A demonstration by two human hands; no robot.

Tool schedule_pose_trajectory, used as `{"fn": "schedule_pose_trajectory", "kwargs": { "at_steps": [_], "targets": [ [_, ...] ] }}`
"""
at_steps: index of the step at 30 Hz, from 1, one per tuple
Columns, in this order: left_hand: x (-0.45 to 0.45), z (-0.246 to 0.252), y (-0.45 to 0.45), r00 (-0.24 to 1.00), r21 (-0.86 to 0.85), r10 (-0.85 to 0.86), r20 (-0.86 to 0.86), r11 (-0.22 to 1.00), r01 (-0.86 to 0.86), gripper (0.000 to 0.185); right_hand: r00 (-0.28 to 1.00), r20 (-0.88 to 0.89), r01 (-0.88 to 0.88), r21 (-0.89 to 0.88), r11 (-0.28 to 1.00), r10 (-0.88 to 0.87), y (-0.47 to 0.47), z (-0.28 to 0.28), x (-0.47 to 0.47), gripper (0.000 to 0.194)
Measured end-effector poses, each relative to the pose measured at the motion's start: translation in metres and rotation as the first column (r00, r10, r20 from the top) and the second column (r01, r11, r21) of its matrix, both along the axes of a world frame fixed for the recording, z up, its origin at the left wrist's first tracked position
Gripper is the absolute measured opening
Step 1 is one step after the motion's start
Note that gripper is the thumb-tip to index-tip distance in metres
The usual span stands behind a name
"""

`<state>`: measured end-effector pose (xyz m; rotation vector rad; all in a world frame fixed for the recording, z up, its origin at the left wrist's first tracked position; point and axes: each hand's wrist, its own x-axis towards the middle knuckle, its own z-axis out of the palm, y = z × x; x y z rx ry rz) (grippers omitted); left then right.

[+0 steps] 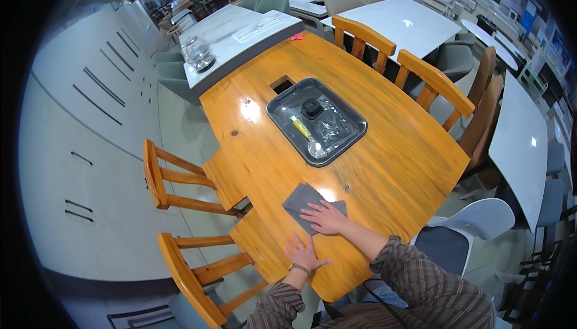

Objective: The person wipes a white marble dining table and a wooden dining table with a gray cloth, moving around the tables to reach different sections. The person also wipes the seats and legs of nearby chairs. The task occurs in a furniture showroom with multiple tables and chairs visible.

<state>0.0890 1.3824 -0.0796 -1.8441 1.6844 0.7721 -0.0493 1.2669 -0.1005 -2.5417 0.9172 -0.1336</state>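
Flat on a grey cloth point(299, 203) lies my right hand point(325, 219), palm down with its fingers apart. The cloth is spread on a glossy wooden table point(383, 171) and has uneven edges. My left hand point(303, 253) rests on the bare wood nearer to me, fingers spread and holding nothing; a bracelet circles its wrist. Beyond the cloth, at the table's middle, sits a dark rectangular pan with a clear lid point(317, 121). The lid has a black square knob point(311, 107). A yellow-handled utensil point(303, 129) and crumpled clear plastic point(333, 124) show through the lid.
Wooden chairs point(194, 284) stand along the left side, and more point(435, 83) along the far right side. A square cutout point(283, 84) opens beside the pan. A small pink item point(297, 37) lies at the far end. A white table point(225, 45) bearing a glass vessel point(197, 53) adjoins there.
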Motion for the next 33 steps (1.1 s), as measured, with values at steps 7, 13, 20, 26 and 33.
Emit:
{"fn": "schedule_pose_trajectory", "kwargs": {
  "at_steps": [7, 13, 20, 26, 33],
  "targets": [
    [0.002, -0.003, 0.046, 0.989, -0.215, 0.049, -0.142, 0.973, -0.079, 0.107, 0.729, -0.139, 0.656, -0.138, 0.742, -0.671, 0.049, -0.003, -0.066, 0.051],
    [-0.008, -0.025, 0.112, 0.995, -0.405, -0.069, -0.073, 0.914, 0.034, 0.103, 0.646, -0.083, 0.726, -0.24, 0.645, -0.759, 0.026, -0.022, -0.026, 0.051],
    [0.01, -0.02, 0.129, 0.962, -0.488, -0.138, -0.236, 0.873, 0.006, 0.101, 0.848, 0.068, 0.524, -0.264, 0.81, -0.526, -0.075, -0.023, 0.074, 0.049],
    [0.009, -0.015, 0.129, 0.967, -0.449, -0.137, -0.214, 0.893, 0.027, 0.104, 0.992, 0.007, 0.122, -0.27, 0.955, -0.124, -0.06, -0.012, 0.131, 0.046],
    [0.013, -0.019, 0.122, 0.973, -0.304, -0.152, -0.171, 0.948, 0.095, 0.102, 0.948, 0.037, -0.303, -0.209, 0.93, 0.317, 0.086, -0.012, 0.092, 0.049]
  ]
}}
